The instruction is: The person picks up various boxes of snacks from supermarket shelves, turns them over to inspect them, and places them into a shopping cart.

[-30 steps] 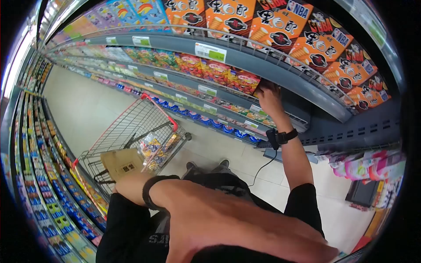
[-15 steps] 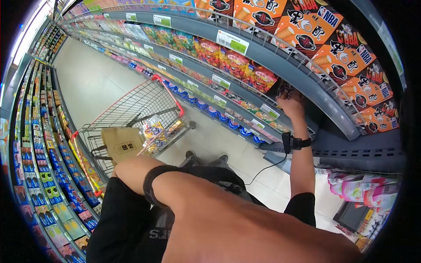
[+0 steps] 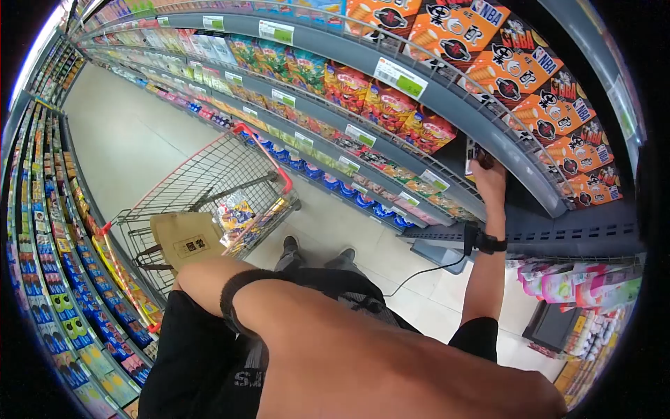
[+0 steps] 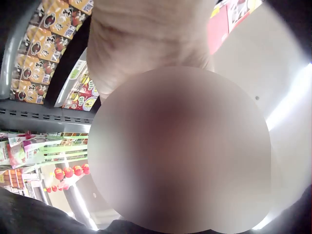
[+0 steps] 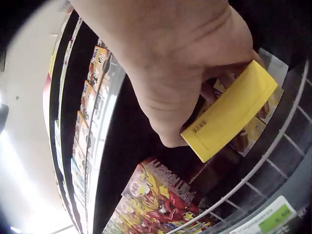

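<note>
My right hand (image 3: 491, 183) reaches into a shelf bay, just right of a row of red snack packs (image 3: 391, 108). In the right wrist view, thumb and fingers grip a small box with a bright yellow side (image 5: 231, 112). More small printed boxes (image 5: 251, 136) lie beneath and beyond it, partly covered by the hand. My left hand (image 3: 426, 363) is raised close under the head camera, its back filling the lower middle and its fingers hidden. The left wrist view shows its wrist and heel (image 4: 148, 44) against a blurred patch.
A wire guard (image 5: 248, 183) runs along the shelf's front edge. Orange boxes (image 3: 513, 84) fill the shelf above. A shopping cart (image 3: 209, 157) holding a brown paper bag (image 3: 185, 241) and snack packs (image 3: 236, 215) stands to the left. Pink bags (image 3: 579, 283) hang at the right.
My right hand has moved right, away from the red packs, and a small box now shows in its grip. The left hand has come nearer the head camera. The head view has shifted slightly.
</note>
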Tool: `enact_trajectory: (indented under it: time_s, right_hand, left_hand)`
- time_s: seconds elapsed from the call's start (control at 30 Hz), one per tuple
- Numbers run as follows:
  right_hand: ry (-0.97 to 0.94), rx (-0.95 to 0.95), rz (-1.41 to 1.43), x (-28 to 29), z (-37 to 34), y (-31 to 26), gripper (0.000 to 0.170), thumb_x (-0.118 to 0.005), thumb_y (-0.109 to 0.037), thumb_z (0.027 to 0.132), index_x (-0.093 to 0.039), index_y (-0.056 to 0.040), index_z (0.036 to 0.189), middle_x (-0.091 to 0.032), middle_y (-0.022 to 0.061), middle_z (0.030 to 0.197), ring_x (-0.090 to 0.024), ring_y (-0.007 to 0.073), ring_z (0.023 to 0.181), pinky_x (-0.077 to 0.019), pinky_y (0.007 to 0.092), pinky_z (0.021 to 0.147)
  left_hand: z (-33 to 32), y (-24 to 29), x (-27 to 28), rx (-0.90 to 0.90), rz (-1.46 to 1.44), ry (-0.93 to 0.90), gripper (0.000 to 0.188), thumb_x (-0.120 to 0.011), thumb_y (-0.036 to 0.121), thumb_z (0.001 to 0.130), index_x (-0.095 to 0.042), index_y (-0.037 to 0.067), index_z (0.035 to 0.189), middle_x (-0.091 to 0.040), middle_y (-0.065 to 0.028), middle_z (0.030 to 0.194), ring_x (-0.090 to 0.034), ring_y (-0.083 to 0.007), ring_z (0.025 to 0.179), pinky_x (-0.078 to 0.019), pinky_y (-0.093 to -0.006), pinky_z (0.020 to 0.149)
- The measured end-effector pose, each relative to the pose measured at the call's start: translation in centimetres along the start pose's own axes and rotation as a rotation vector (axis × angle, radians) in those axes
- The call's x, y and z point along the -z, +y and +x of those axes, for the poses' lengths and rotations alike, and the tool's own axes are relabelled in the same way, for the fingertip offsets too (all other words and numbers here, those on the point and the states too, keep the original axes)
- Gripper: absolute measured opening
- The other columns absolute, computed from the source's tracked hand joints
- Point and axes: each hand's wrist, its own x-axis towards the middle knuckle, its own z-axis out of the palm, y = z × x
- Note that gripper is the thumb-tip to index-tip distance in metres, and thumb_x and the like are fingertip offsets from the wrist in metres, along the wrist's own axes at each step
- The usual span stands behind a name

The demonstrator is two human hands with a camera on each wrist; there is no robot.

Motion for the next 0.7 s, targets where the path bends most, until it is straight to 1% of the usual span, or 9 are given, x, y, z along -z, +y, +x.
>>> enact_trajectory:
  time_s: [0.07,0.1,0.2,0.27,0.33,0.47,0.6,0.67,0.7]
  right_hand:
    - [-0.011,-0.017,0.254,0.4,-2.0,-1.4,0.055,-0.07,-0.021,0.073,-0.053,0.0021,0.12,-0.057,0.0252,0.118,-0.055,0.0367,0.112,-0.0419,0.0406,0.096]
    - [0.175,0.147,-0.233,0.9,-3.5,-2.4,0.053,-0.068,-0.013,0.075,-0.052,0.0022,0.123,-0.057,0.0214,0.116,-0.056,0.0303,0.11,-0.0434,0.0359,0.094]
    - [0.223,0.072,-0.125,0.9,-7.3,-1.8,0.052,-0.065,-0.01,0.076,-0.051,0.0008,0.125,-0.056,0.0158,0.119,-0.058,0.0224,0.103,-0.0461,0.0318,0.089]
    - [0.159,-0.024,0.198,0.1,-11.0,-3.9,0.051,-0.064,-0.008,0.077,-0.051,-0.0003,0.126,-0.055,0.0112,0.121,-0.059,0.0187,0.098,-0.0479,0.0293,0.084]
    - [0.112,0.046,0.168,-1.3,-14.3,-5.4,0.05,-0.062,-0.007,0.08,-0.05,-0.0018,0.128,-0.055,0.0104,0.122,-0.059,0.0173,0.097,-0.0486,0.0288,0.081]
    - [-0.112,0.005,0.449,-7.7,-21.7,-12.8,0.057,-0.06,-0.009,0.082,-0.042,-0.0055,0.136,-0.057,0.0075,0.116,-0.059,0.015,0.092,-0.0486,0.028,0.077]
    - [-0.514,-0.033,0.426,-14.3,-26.1,-19.7,0.07,-0.07,-0.01,0.074,-0.039,-0.0065,0.137,-0.04,0.0155,0.136,-0.055,0.0221,0.111,-0.0488,0.0332,0.085]
    - [-0.515,0.393,0.027,-17.3,-26.4,-23.0,0.074,-0.073,-0.012,0.071,-0.039,-0.0067,0.137,-0.029,0.0192,0.144,-0.044,0.0316,0.127,-0.0442,0.0386,0.097]
    - [-0.569,0.389,0.035,-18.6,-26.8,-24.4,0.078,-0.076,-0.015,0.07,-0.038,-0.0062,0.137,-0.028,0.0213,0.145,-0.037,0.0386,0.132,-0.0372,0.0419,0.105]
  left_hand:
    - [-0.6,2.3,0.1,0.032,0.002,-0.015,0.109,-0.074,0.063,0.069,-0.031,-0.002,0.145,-0.038,-0.0228,0.146,-0.045,-0.0342,0.128,-0.0376,-0.0451,0.104]
    - [-0.8,3.5,0.2,0.048,0.008,-0.027,0.109,-0.074,0.063,0.069,-0.03,-0.002,0.146,-0.038,-0.0224,0.146,-0.045,-0.0337,0.128,-0.0375,-0.0448,0.104]
    - [-2.4,7.5,1.3,0.173,0.065,-0.039,0.109,-0.074,0.062,0.069,-0.03,-0.001,0.147,-0.038,-0.0211,0.146,-0.046,-0.0323,0.128,-0.0373,-0.0437,0.104]
    - [-4.6,10.4,3.3,0.338,0.19,-0.004,0.109,-0.074,0.062,0.069,-0.029,0.0,0.147,-0.038,-0.0202,0.147,-0.046,-0.0313,0.128,-0.0372,-0.0429,0.104]
    - [-8.9,12.3,6.3,0.55,0.41,0.131,0.109,-0.074,0.061,0.07,-0.028,0.001,0.148,-0.038,-0.0193,0.147,-0.046,-0.0304,0.128,-0.037,-0.0422,0.104]
    - [-23.6,12.2,10.7,0.829,0.505,0.598,0.065,-0.057,0.032,0.094,-0.032,0.003,0.147,-0.048,-0.0137,0.139,-0.051,-0.0257,0.123,-0.0391,-0.0389,0.102]
    - [-29.7,13.5,9.5,0.91,0.379,0.7,0.061,-0.053,0.022,0.097,-0.026,0.003,0.149,-0.046,-0.0143,0.139,-0.053,-0.0243,0.121,-0.04,-0.0373,0.101]
    - [-31.4,13.7,9.3,0.845,0.331,0.799,0.063,-0.061,0.022,0.093,-0.031,0.002,0.145,-0.046,-0.012,0.138,-0.052,-0.0212,0.121,-0.0399,-0.0369,0.101]
    - [-32.6,13.6,9.6,0.803,0.359,0.825,0.063,-0.064,0.022,0.092,-0.033,0.002,0.143,-0.047,-0.0111,0.136,-0.052,-0.0201,0.12,-0.0403,-0.0366,0.101]
